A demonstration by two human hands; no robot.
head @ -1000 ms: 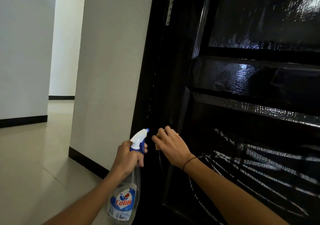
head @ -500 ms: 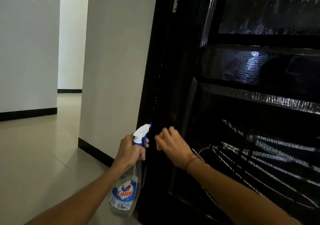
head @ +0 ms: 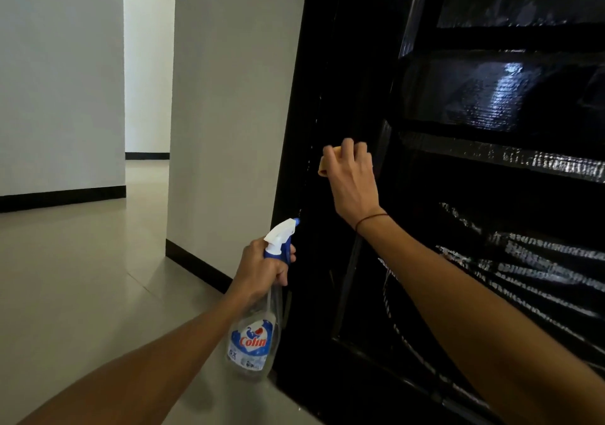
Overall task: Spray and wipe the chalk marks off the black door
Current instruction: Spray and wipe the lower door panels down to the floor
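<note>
The right hand [head: 352, 179] presses what looks like a yellow sponge [head: 323, 166] against the door [head: 458, 169]; the left hand [head: 262, 270] grips the spray bottle [head: 253, 329]. Wet gloss could let the sponge slip.

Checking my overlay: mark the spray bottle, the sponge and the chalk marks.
spray bottle [head: 252, 342]: head view, label.
sponge [head: 323, 166]: head view, orange corner beside right hand.
chalk marks [head: 550, 261]: head view, white streaks on lower panel.

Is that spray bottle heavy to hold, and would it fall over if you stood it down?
Probably light: the clear spray bottle looks nearly empty, and the left hand holds it by the neck alone. It is tall and narrow, so a nudge might tip it. The smooth plastic could be slippery when wet.
</note>
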